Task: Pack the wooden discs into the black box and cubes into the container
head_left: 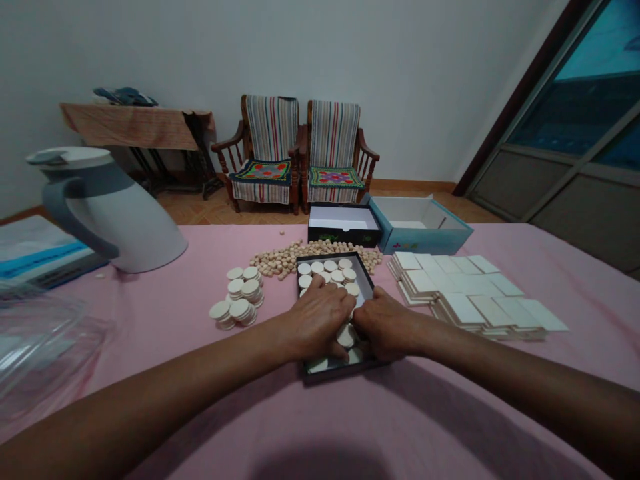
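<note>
A shallow black tray (367, 283) lies on the pink tablecloth in front of me, filled with pale round wooden discs (327, 270). My left hand (320, 319) rests over the tray's middle, fingers curled down onto the discs. My right hand (387, 327) sits at the tray's right edge, fingers bent and pressed against the left hand's fingertips. What the fingers pinch is hidden. Stacks of the same discs (239, 297) stand left of the tray. A heap of small wooden beads (290, 257) lies behind it.
Flat pale square tiles (470, 293) are stacked to the right. A black box (343, 225) and a blue box (420, 225) stand open at the back. A white jug (107, 210) stands far left, a clear plastic lid (40, 340) nearer. Two striped chairs (300, 153) stand by the wall.
</note>
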A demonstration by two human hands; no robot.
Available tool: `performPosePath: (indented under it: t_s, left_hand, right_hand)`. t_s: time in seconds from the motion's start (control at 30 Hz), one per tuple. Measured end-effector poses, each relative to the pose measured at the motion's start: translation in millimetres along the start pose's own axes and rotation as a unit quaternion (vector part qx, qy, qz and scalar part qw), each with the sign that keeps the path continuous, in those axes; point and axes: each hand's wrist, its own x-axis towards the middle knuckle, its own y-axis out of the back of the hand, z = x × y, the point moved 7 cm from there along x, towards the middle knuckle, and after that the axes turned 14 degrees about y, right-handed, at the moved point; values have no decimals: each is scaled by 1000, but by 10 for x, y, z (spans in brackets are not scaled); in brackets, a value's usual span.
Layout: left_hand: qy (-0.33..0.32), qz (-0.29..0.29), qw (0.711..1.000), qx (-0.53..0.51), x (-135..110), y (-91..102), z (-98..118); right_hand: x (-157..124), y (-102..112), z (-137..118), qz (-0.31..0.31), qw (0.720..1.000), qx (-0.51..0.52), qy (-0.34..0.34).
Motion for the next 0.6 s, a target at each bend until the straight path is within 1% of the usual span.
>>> performPosePath:
  t_s: [0.17,0.37,0.53,0.6]
  left_hand:
    - [28,10,999,15,75,-57,21]
    - [62,23,997,30,93,-129,-17]
    - [78,26,996,30,93,-146,-31]
    - [83,32,996,29,90,-138,-35]
  right_hand:
    - [9,-1,6,-8,1000,-6,-7]
    - [19,-8,21,7,1000,-8,-14]
    - [32,-38,26,-15,1000,-5,-26]
    - [37,-41,23,-14,1000,-6,-25]
